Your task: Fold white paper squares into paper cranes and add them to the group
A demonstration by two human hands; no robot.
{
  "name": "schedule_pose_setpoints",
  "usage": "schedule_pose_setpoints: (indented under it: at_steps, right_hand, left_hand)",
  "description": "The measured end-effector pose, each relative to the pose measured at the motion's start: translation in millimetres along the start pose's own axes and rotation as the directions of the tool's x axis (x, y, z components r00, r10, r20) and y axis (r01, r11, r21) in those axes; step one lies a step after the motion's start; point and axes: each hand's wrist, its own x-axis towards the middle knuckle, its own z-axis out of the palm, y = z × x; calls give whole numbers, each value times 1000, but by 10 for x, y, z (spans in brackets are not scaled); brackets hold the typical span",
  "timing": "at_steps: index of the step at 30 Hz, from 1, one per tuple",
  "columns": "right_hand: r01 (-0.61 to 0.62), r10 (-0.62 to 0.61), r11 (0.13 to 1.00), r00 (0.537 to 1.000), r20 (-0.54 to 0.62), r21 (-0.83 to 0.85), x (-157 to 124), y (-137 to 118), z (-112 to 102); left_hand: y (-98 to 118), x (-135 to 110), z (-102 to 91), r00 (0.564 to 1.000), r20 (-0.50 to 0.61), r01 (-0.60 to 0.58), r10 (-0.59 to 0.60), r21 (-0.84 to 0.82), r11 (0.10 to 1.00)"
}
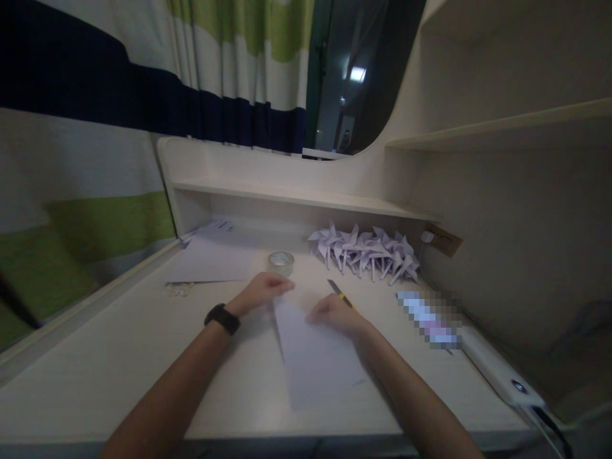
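Observation:
A white sheet of paper (315, 357) lies folded on the desk (119, 370) in front of me. My left hand (262, 290), with a dark watch on its wrist, pinches the sheet's far corner with closed fingers. My right hand (337, 313) presses down on the sheet's upper right edge, fingers curled. A yellow-and-black utility knife (340, 293) lies just behind my right hand.
A roll of clear tape (281, 261) stands behind my left hand. Several folded paper pinwheels (366, 252) are piled at the back right. Flat sheets (213, 261) lie at the back left. A white power strip (497, 373) runs along the right edge. A shelf (296, 197) overhangs the back.

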Motion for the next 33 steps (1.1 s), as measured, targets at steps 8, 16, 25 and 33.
schedule_pose_setpoints:
  at_steps: [8, 16, 25, 33]
  right_hand:
    - [231, -158, 922, 957, 245, -309, -38, -47, 91]
    - [265, -205, 915, 955, 214, -306, -40, -74, 81]
    - [203, -165, 963, 964, 206, -179, -20, -97, -58]
    - [144, -137, 988, 984, 115, -53, -69, -232, -205]
  left_hand:
    - [88, -184, 184, 834, 551, -220, 6, 323, 921]
    - [221, -201, 190, 826, 562, -150, -41, 289, 946]
    - [348, -128, -35, 797, 589, -13, -133, 236, 972]
    - [462, 22, -529, 843, 458, 212, -283, 201, 956]
